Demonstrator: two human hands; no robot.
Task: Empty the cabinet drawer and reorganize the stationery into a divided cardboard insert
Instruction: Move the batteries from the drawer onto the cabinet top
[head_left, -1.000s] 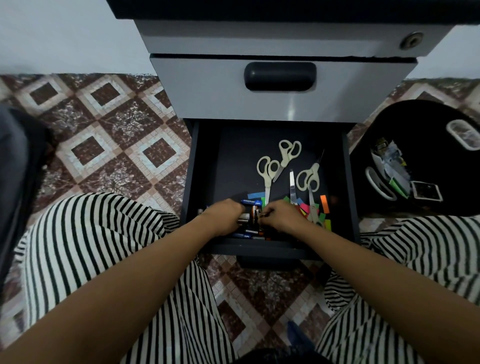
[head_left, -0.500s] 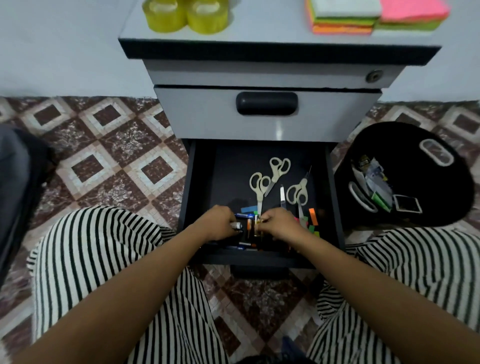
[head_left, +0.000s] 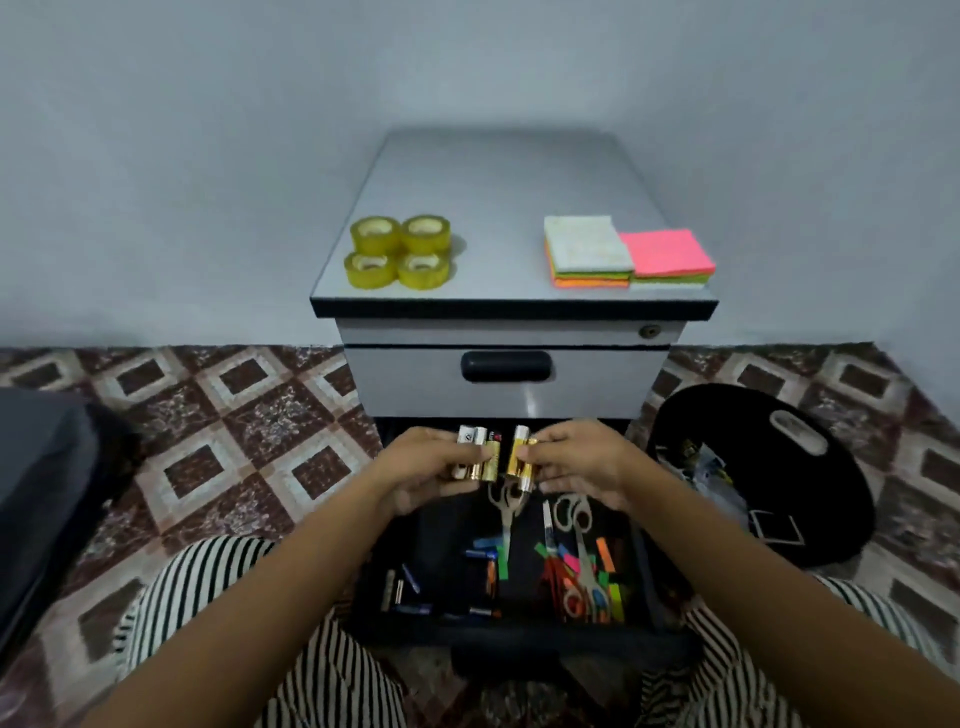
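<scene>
1. Drawer (head_left: 441, 545), the cabinet's lowest, stands open between my knees; scissors (head_left: 506, 512), coloured flags (head_left: 602, 553) and loose batteries (head_left: 399, 592) lie in it.
2. Above the drawer's back, my left hand (head_left: 421, 473) grips a battery cluster (head_left: 480, 457) upright.
3. My right hand (head_left: 582, 467) pinches a battery pair (head_left: 521, 457) just beside that cluster.
4. Higher above the drawer, tape rolls (head_left: 399, 252) and sticky notes (head_left: 623, 252) sit on the cabinet top (head_left: 498, 197).

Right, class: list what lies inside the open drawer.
In the drawer: scissors, loose batteries, coloured flags. The left hand and right hand, with held batteries, hide its back.
</scene>
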